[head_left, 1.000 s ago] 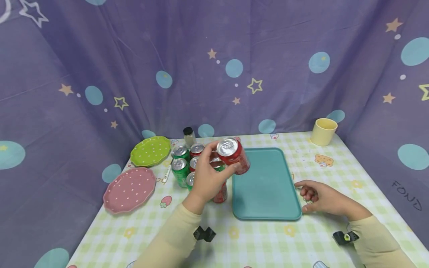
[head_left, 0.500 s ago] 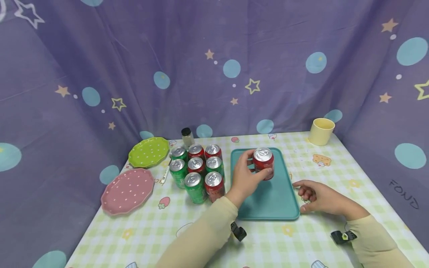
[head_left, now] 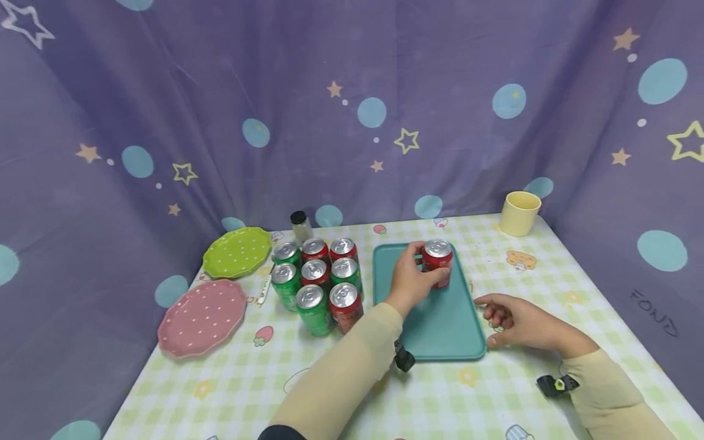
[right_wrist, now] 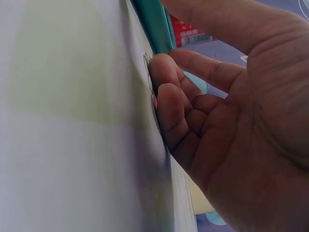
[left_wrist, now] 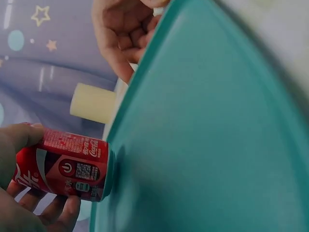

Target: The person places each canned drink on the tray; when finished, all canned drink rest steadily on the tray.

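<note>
My left hand (head_left: 411,280) grips a red Coca-Cola can (head_left: 437,261), thumb on one side and fingers on the other. The can stands upright at the far right part of a teal tray (head_left: 440,333); in the left wrist view its base meets the tray's surface. Beside the tray's right rim lies my right hand (head_left: 522,322), index finger and thumb tips at the rim, the other fingers loosely bent over the tablecloth. Left of the tray, several red and green soda cans (head_left: 315,308) stand upright in a close group.
A pink dotted plate (head_left: 203,318) and a green dotted plate (head_left: 238,252) lie at the left. Behind the cans is a black-capped jar (head_left: 301,228), with a thin white stick-like item (head_left: 265,289) nearby. A yellow cup (head_left: 519,214) stands at the back right, before a purple curtain (head_left: 308,171).
My left hand has carried the red can from above the can group rightward and down onto the tray. The right hand stays by the tray's right rim.
</note>
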{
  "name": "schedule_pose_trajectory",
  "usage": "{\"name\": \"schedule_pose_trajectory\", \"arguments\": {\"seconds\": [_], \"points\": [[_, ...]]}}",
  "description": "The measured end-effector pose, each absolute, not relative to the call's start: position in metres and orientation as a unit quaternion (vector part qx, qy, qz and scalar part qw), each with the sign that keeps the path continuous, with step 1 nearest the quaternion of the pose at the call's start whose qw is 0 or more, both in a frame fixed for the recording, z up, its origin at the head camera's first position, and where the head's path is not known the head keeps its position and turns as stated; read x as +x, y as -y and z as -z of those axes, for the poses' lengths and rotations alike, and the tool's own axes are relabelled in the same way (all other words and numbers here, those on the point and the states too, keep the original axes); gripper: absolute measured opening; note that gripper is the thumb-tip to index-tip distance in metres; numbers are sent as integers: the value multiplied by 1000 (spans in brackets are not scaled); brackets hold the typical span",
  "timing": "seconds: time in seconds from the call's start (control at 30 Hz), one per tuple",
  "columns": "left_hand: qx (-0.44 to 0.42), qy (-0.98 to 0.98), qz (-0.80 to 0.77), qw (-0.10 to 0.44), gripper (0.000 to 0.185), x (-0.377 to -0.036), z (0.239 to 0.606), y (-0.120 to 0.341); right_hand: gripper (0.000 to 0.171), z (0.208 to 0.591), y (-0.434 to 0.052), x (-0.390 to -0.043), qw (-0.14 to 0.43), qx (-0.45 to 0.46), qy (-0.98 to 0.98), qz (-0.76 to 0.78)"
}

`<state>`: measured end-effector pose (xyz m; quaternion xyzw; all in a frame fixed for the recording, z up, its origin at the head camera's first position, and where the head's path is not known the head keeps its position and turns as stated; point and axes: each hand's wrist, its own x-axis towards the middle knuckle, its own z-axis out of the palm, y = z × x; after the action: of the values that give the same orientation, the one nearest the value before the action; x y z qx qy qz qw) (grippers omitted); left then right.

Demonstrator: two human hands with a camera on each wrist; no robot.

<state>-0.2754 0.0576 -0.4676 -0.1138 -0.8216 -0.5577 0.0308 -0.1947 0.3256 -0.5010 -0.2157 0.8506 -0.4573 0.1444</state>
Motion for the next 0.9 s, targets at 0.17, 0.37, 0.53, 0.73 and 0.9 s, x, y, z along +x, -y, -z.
{"name": "schedule_pose_trajectory", "arguments": {"seconds": [0.17,0.37,0.53,0.73,0.9], "points": [[-98,825,556,28,64,-284,471,-62,81,499,-323,-195,144,-212,-852,456],[-95,828,552,31,66,-292,473,-72,82,499,-322,-194,143,-209,-854,454],[-101,843,527,40,68,-294,475,-80,81,501,-323,-194,138,-213,-855,453],[-112,864,487,65,70,-293,475,-85,82,502,-324,-194,139,-214,-852,457],[-106,866,485,63,64,-294,477,-88,81,503,-325,-195,145,-211,-849,462]]}}
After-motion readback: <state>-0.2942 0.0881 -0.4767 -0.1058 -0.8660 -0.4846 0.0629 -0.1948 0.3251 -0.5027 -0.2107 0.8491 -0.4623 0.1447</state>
